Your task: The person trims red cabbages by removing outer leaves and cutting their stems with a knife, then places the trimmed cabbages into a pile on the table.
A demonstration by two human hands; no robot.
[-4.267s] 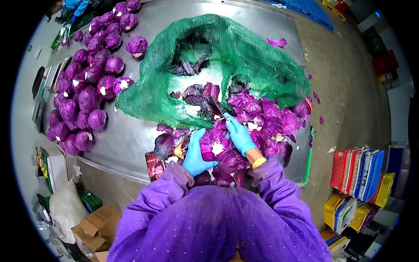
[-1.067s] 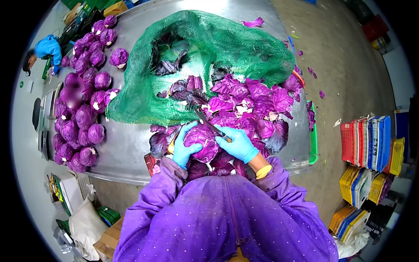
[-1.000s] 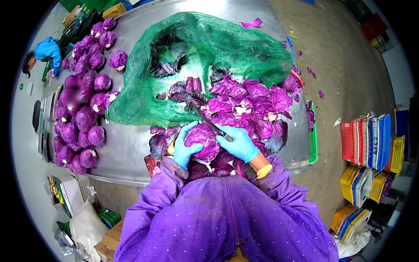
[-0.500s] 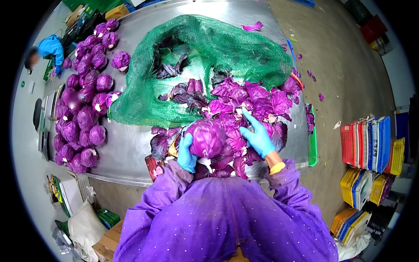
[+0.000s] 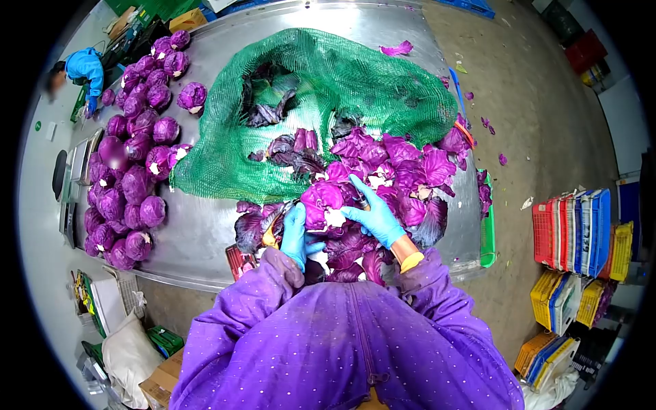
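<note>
A red cabbage (image 5: pixel 321 204) with its pale cut stem showing is between my two blue-gloved hands. My left hand (image 5: pixel 294 237) cups it from the left and below. My right hand (image 5: pixel 377 217) grips its right side, thumb by the stem and forefinger stretched along the top. A small brownish thing shows between the right fingers, too hidden to name. Loose purple leaves (image 5: pixel 410 171) lie beneath and right of the cabbage. Just beyond it spreads a green mesh bag (image 5: pixel 225 150) with dark leaves in it.
Many whole red cabbages (image 5: pixel 137 184) are heaped on the left of the metal table (image 5: pixel 198 239). A red crate (image 5: pixel 239 261) sits by the near edge, and a green crate (image 5: pixel 488 232) off the right edge. Stacked crates (image 5: pixel 574 229) stand far right. A person in blue (image 5: pixel 85 68) is far left.
My right hand has moved left onto the cabbage from over the leaves. The cabbage has turned so its pale stem now shows. My left hand remains on it.
</note>
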